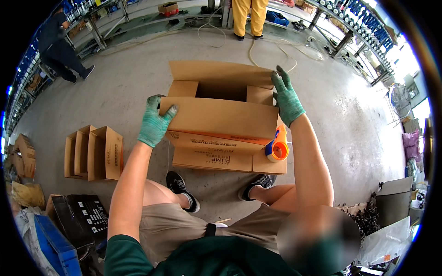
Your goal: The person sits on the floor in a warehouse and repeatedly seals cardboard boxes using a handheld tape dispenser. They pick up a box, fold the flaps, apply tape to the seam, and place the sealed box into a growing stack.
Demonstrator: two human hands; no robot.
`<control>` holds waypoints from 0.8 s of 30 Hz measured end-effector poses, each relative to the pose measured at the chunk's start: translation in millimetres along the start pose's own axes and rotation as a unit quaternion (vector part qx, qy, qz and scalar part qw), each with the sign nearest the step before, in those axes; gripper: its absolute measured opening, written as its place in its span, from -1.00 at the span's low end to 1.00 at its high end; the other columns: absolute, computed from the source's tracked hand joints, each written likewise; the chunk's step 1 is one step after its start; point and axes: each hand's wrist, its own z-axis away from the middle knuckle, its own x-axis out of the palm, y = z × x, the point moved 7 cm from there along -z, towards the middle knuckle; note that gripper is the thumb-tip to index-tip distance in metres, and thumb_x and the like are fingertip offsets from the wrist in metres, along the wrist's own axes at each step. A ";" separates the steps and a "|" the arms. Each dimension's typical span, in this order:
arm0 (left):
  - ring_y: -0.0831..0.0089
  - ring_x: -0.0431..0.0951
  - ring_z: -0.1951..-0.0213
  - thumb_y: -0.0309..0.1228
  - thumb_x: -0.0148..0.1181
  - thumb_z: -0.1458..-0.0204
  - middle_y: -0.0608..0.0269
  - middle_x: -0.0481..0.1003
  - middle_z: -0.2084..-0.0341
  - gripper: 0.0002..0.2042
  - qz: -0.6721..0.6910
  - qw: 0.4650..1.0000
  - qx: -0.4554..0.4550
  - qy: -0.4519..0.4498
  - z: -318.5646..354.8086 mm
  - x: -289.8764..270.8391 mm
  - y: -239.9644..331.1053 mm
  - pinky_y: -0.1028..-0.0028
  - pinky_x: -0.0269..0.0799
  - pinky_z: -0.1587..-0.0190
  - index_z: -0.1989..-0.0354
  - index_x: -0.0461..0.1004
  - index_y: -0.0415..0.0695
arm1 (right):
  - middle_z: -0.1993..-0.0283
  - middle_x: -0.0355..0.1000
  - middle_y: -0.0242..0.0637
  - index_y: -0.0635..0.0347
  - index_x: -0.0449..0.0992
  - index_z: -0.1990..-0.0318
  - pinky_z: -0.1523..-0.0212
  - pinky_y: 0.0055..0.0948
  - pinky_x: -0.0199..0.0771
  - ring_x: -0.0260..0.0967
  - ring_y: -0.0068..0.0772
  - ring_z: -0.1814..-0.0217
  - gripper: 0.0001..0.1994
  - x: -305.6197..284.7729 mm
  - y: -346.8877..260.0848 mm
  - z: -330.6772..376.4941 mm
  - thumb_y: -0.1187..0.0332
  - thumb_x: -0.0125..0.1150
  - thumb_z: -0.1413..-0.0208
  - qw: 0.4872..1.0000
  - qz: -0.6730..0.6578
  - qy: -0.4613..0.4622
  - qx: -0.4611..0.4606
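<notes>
In front of me an upright cardboard box (221,115) has its top flaps raised, and part of its dark inside shows. My left hand (155,122), in a green glove, grips the box's left end, with the thumb over the near flap. At the right end, my gloved right hand (289,99) rests against the far flap's corner with its fingers stretched out. The box stands on or against another printed carton (212,158); the contact is hidden. An orange tape dispenser (277,149) lies by the carton's right end, below my right hand.
Several open cartons (106,152) stand on the floor to the left. A black box (83,221) and blue crate (55,244) are at lower left. One person in yellow trousers (248,16) stands ahead, another person (57,43) at far left. Pale hoses (294,50) cross the floor.
</notes>
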 end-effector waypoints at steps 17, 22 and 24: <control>0.26 0.18 -0.40 -0.28 0.03 -0.36 0.13 0.12 -0.44 -0.52 0.045 0.994 -0.092 -0.049 -17.1 31.5 -0.2 0.34 0.12 -0.41 -0.44 0.20 0.23 | -0.60 -0.11 -0.04 0.06 0.52 -0.04 -0.47 -0.34 -0.02 -0.14 -0.17 -0.62 -0.76 -2.0 43.1 32.9 0.41 0.12 -0.25 0.972 0.189 -0.066 -0.125; 0.31 0.13 -0.43 -0.31 -0.03 -0.37 0.22 0.11 -0.47 -0.52 0.080 0.986 -0.143 -0.040 -11.9 33.5 8.7 0.35 0.01 -0.44 -0.46 0.17 0.26 | -0.57 -0.07 -0.07 0.02 0.50 -0.15 -0.47 -0.32 0.02 -0.15 -0.15 -0.62 -0.69 -0.4 34.4 46.5 0.40 0.10 -0.28 0.981 0.142 -0.049 -0.119; 0.30 0.03 -0.48 -0.35 -0.04 -0.37 0.25 0.10 -0.47 -0.51 0.078 0.985 -0.149 -0.047 -12.5 34.2 14.1 0.35 -0.08 -0.47 -0.46 0.16 0.21 | -0.49 0.14 -0.08 0.01 0.49 -0.18 -0.39 -0.32 0.19 0.10 -0.17 -0.53 -0.68 -12.2 31.2 46.9 0.39 0.09 -0.29 0.985 0.114 -0.004 -0.129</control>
